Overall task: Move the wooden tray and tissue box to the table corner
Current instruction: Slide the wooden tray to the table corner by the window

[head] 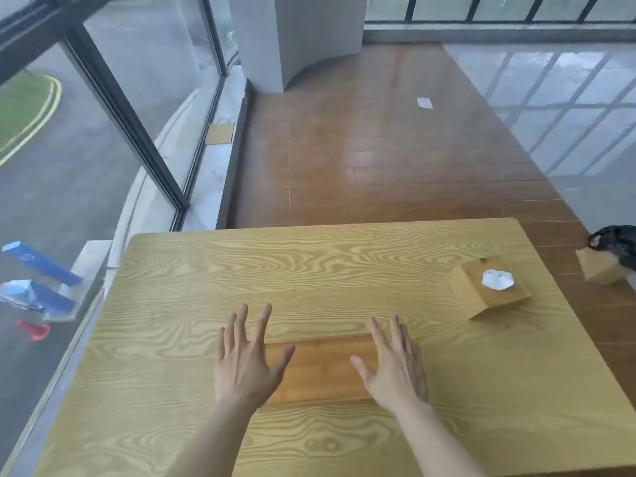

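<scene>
You've got your left hand (244, 359) and right hand (392, 366) spread flat at either end of the wooden tray (320, 370), tissue box (488, 287) off beyond its right end.

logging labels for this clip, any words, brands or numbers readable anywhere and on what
None can be read.
Blue box on the left ledge: a small pale mark, too blurred to read.
Blue packet below it: print too blurred.
White paper on the floor: no text can be made out.
Tissue box, wooden tray, table: no text visible.
</scene>
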A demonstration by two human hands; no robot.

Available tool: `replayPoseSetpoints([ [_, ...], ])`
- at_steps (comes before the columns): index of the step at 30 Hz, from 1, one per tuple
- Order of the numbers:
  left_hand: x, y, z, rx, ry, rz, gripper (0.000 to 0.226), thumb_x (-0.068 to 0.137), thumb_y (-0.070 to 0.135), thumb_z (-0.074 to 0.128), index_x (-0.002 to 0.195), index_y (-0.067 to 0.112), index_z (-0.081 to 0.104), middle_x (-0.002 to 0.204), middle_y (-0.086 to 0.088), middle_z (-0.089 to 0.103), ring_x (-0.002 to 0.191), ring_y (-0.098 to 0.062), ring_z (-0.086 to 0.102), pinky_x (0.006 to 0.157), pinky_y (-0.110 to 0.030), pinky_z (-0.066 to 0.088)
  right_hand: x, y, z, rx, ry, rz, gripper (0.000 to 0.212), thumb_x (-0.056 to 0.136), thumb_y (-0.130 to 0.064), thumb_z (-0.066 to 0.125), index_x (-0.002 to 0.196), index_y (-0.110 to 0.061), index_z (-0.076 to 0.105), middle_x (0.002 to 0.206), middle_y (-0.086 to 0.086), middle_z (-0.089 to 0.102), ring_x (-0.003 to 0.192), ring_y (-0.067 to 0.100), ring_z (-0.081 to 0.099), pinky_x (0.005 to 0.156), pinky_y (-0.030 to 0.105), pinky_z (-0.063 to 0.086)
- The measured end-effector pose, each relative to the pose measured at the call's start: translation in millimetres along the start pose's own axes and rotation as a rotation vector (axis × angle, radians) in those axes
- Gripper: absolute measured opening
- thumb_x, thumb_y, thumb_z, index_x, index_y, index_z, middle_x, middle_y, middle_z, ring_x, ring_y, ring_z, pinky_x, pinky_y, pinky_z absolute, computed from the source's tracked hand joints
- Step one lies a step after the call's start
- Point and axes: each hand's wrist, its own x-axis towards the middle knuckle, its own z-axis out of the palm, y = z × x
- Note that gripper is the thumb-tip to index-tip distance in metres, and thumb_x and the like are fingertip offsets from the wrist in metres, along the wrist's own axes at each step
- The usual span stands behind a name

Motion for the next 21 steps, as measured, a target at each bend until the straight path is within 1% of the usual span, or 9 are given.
replayPoseSetpoints([
  [1,-1.2,-1.0,4.1,-0.011,-0.056,-0.024,0.085,0.085,0.081,0.033,0.157,0.046,0.007,0.169,-0.005,0.007,0.156,-0.027,0.006,0.125,-0.047,0.012,1.4,3.4,3.9,0.004,-0.041,0.007,0.086,0.095,-0.070,0.042,0.162,-0.040,-0.002,0.172,0.003,-0.017,0.159,0.027,-0.002,0.128,0.048,0.017],
  [3,-5.0,-4.9,17.3,0.016,-0.083,-0.059,0.084,0.085,0.080,0.036,0.157,0.046,0.010,0.169,-0.004,0.009,0.154,-0.027,0.013,0.123,-0.044,0.020,3.8,9.2,12.4,-0.002,-0.072,0.042,0.086,0.095,-0.069,0.045,0.162,-0.039,0.000,0.172,0.004,-0.014,0.159,0.028,0.002,0.126,0.047,0.024],
  [7,-17.5,-8.2,39.7,0.038,-0.142,-0.107,0.083,0.085,0.080,0.037,0.156,0.048,0.010,0.168,-0.004,0.012,0.153,-0.025,0.019,0.121,-0.042,0.026,3.1,14.0,25.8,-0.005,-0.131,0.074,0.086,0.095,-0.065,0.050,0.163,-0.036,0.006,0.173,0.008,-0.007,0.157,0.032,0.014,0.118,0.044,0.039],
  [9,-18.5,-9.0,46.6,0.033,-0.191,-0.126,0.081,0.087,0.076,0.041,0.156,0.048,0.009,0.168,-0.003,0.011,0.153,-0.025,0.020,0.120,-0.042,0.028,4.0,15.7,29.3,0.002,-0.152,0.093,0.085,0.095,-0.063,0.052,0.163,-0.036,0.008,0.173,0.010,-0.003,0.156,0.032,0.019,0.115,0.043,0.040],
  [12,-19.1,-6.5,52.6,0.070,-0.271,-0.156,0.080,0.091,0.065,0.049,0.157,0.045,0.008,0.167,-0.005,0.012,0.150,-0.026,0.025,0.116,-0.042,0.034,3.0,16.0,34.5,-0.020,-0.186,0.134,0.086,0.095,-0.060,0.054,0.163,-0.034,0.007,0.173,0.012,0.001,0.153,0.034,0.028,0.114,0.043,0.042],
  [14,-18.1,-5.3,57.0,0.058,-0.317,-0.198,0.081,0.092,0.058,0.055,0.157,0.044,0.009,0.167,-0.007,0.012,0.149,-0.028,0.027,0.114,-0.043,0.038,3.1,16.7,37.8,-0.030,-0.214,0.159,0.086,0.096,-0.059,0.054,0.163,-0.033,0.007,0.172,0.013,0.004,0.152,0.033,0.030,0.113,0.043,0.042],
  [18,-18.2,-1.8,63.7,-0.044,-0.358,-0.300,0.086,0.090,0.050,0.065,0.156,0.045,0.010,0.165,-0.010,0.015,0.147,-0.029,0.031,0.104,-0.042,0.049,2.6,15.4,43.3,-0.020,-0.231,0.185,0.084,0.097,-0.057,0.055,0.163,-0.033,0.009,0.171,0.012,0.012,0.152,0.031,0.027,0.111,0.044,0.043],
  [21,-17.1,-0.9,67.8,-0.129,-0.358,-0.354,0.088,0.089,0.047,0.069,0.156,0.045,0.012,0.162,-0.012,0.021,0.145,-0.029,0.035,0.100,-0.040,0.051,3.3,12.1,48.3,-0.018,-0.219,0.173,0.084,0.096,-0.057,0.056,0.163,-0.032,0.013,0.166,0.011,0.025,0.146,0.028,0.037,0.106,0.040,0.047],
])
